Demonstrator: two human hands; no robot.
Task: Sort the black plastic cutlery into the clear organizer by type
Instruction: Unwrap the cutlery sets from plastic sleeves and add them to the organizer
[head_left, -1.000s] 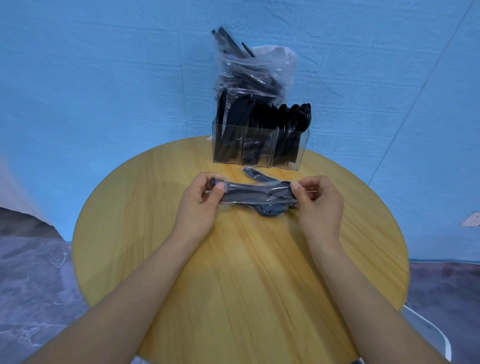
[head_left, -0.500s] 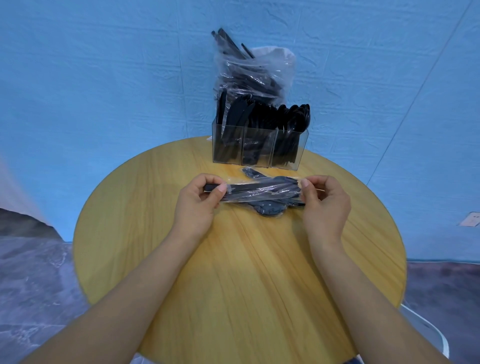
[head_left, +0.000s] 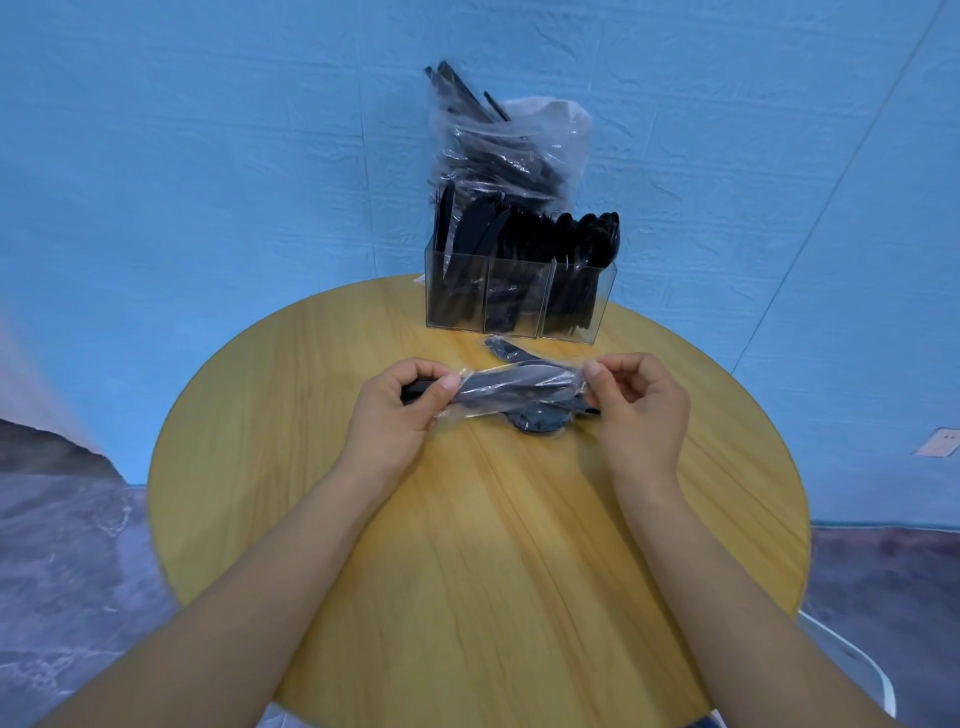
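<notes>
A clear wrapped packet of black cutlery (head_left: 517, 389) is held just above the round wooden table (head_left: 467, 545). My left hand (head_left: 400, 410) grips its left end, where black handles stick out of the wrapper. My right hand (head_left: 641, 402) pinches the wrapper's right end between thumb and finger. Under the packet lies a black spoon (head_left: 537, 418). Another black piece (head_left: 506, 349) lies just behind. The clear organizer (head_left: 519, 301) stands at the table's far edge, its three compartments holding black cutlery.
Behind the organizer leans a clear plastic bag (head_left: 506, 150) stuffed with more black cutlery, against the blue wall. A white chair edge (head_left: 852, 660) shows at the lower right, beyond the table rim.
My right hand has pulled the wrapper rightward and the packet has lifted slightly. More of the black handles now stick out at my left hand.
</notes>
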